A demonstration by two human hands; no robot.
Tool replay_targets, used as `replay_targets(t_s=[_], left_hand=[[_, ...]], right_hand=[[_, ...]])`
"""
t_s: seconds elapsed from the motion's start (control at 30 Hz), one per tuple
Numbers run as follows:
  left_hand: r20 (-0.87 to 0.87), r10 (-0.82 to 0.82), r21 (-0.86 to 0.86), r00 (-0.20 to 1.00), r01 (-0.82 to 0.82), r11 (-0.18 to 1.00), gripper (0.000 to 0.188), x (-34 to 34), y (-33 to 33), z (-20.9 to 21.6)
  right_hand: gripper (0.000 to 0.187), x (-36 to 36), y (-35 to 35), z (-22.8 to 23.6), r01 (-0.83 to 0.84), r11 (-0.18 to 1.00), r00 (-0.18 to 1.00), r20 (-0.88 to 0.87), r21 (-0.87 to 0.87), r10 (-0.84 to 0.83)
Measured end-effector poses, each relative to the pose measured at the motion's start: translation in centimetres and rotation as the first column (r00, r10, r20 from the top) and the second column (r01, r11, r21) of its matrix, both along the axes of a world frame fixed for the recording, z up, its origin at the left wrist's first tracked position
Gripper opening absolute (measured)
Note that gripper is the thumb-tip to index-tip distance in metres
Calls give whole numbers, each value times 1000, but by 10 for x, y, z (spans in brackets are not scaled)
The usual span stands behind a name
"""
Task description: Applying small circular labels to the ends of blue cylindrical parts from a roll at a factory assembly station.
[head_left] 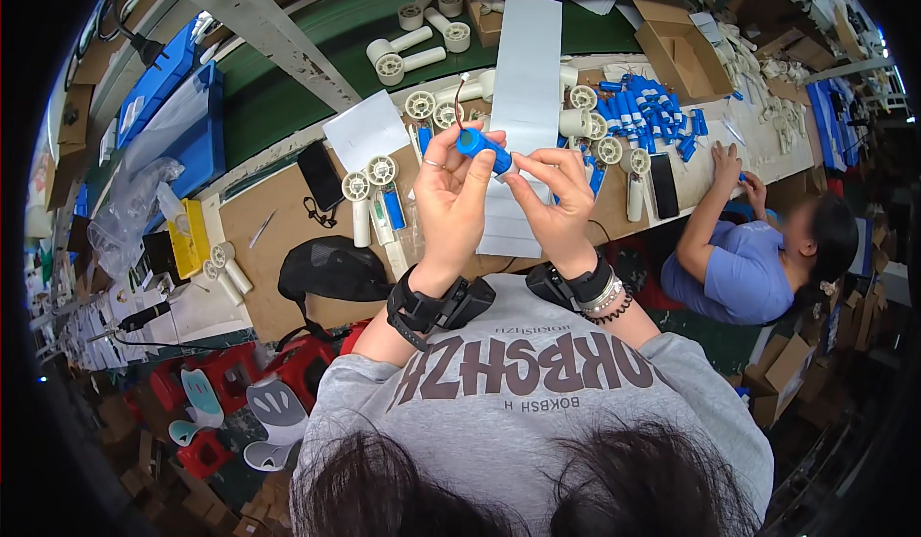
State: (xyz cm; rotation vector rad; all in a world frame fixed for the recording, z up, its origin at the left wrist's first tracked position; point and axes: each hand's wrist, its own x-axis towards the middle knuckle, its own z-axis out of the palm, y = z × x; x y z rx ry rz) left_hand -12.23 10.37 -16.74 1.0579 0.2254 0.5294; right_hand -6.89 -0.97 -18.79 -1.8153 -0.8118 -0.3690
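Observation:
A blue cylindrical battery (485, 151) with a thin red and white wire lead is held up over the bench between my hands. My left hand (453, 196) is closed round its left end, thumb pressed along its side. At the lower right end, my right hand (556, 201) pinches with thumb and forefinger; the exact contact is partly hidden by the fingertips. Under the hands runs a long pale grey sheet (526, 67). White fan-shaped housings (382, 169) with round slotted heads and handles lie close by, one beside a blue battery (393, 207).
A pile of blue batteries (638, 110) lies to the right, near a dark phone (663, 187) and an open cardboard box (683, 52). A co-worker in a blue shirt (734, 268) sits at the right. A black cap (331, 283) and another phone (319, 175) lie left.

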Motion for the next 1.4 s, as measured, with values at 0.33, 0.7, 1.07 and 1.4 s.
replay_targets(t_s=[0.33, 0.7, 1.07, 1.4], left_hand=[[-31, 43, -14, 999, -44, 999, 27, 1, -3, -17], [-108, -2, -71, 994, -5, 997, 26, 18, -12, -52], [-339, -287, 10, 896, 308, 951, 35, 39, -17, -92], [-516, -421, 2, 746, 493, 870, 35, -5, 6, -148]], right_hand=[[27, 1, 9, -5, -15, 999, 1000, 21, -44, 16], [26, 9, -4, -36, 26, 999, 995, -99, -46, -30], [24, 27, -53, -103, 77, 997, 805, -590, 12, -55], [20, 233, -195, -196, 668, 733, 634, -420, -125, -649]])
